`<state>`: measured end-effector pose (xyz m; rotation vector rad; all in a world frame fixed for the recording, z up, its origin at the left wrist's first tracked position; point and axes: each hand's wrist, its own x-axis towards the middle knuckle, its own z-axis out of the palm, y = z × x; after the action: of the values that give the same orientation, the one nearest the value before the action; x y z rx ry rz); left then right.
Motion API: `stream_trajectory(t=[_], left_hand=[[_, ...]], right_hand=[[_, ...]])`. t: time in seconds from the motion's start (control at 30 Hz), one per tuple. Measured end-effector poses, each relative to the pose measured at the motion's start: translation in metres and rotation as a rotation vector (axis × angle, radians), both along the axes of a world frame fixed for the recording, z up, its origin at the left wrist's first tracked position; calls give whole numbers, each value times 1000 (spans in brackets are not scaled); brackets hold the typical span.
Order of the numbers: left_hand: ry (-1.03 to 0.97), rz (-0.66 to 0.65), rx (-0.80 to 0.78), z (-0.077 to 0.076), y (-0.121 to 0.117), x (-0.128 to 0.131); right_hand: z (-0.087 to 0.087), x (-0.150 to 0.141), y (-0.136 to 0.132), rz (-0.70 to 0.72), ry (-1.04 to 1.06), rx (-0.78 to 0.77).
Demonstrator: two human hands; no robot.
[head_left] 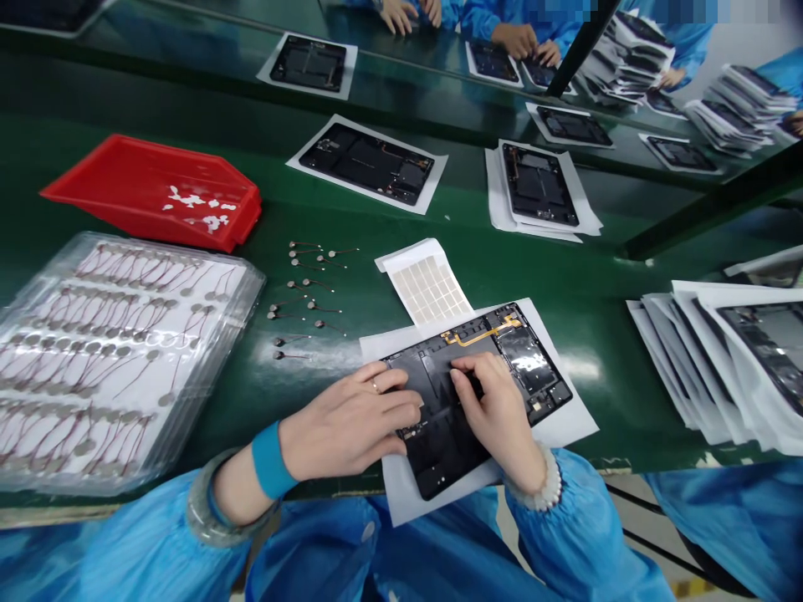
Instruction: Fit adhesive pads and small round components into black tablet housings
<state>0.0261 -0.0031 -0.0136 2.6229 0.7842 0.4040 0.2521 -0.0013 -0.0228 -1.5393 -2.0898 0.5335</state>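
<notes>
A black tablet housing [452,426] lies at a slant on white paper [565,426] in front of me, with an orange flex cable [480,334] along its far edge. My left hand [357,414] rests at the left edge of the housing, its fingers bent over that side and gripping it. Over the middle of the housing is my right hand [495,405], thumb and forefinger pinched together. Whatever sits between those fingertips is too small to make out. Just beyond the housing, a sheet of small square stickers [430,288] is partly tucked against the paper.
Several small coin-shaped parts with wires [307,305] lie left of the housing. Further left are a clear tray [242,322] of similar parts and a red bin [156,184]. Other housings [370,163] lie beyond; papered stacks [703,368] stand right. Co-workers' hands [518,40] show across the bench.
</notes>
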Motion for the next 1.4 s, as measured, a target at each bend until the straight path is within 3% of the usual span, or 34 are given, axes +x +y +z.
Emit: stream_trajectory(t=[0.17,0.43,0.53,0.63,0.83,0.93,1.07,1.13,1.23,1.4], left_hand=[[12,-37,53,1,0,2],[-7,-18,-44,1,-1,3],[13,49,-88,1,1,-1],[16,134,-52,1,-1,-7],[19,97,44,0,-18,-2],[62,253,135,3,-20,-6],[167,672,297,6,-19,-38],[254,817,341,6,-19,-56],[346,836,335,2,-18,-71],[463,772,309,0,-13,-67]], right_hand=[[1,0,0,6,-10,-1],[-2,0,-1,10,-6,20],[-2,1,-1,12,-5,17],[-2,1,-1,11,-5,11],[-3,1,-2,26,-17,38],[-7,3,-2,35,-21,59],[-12,6,-1,45,-22,78],[-14,7,-1,56,-27,82],[-14,6,-1,63,-32,78],[-10,7,0,46,29,75]])
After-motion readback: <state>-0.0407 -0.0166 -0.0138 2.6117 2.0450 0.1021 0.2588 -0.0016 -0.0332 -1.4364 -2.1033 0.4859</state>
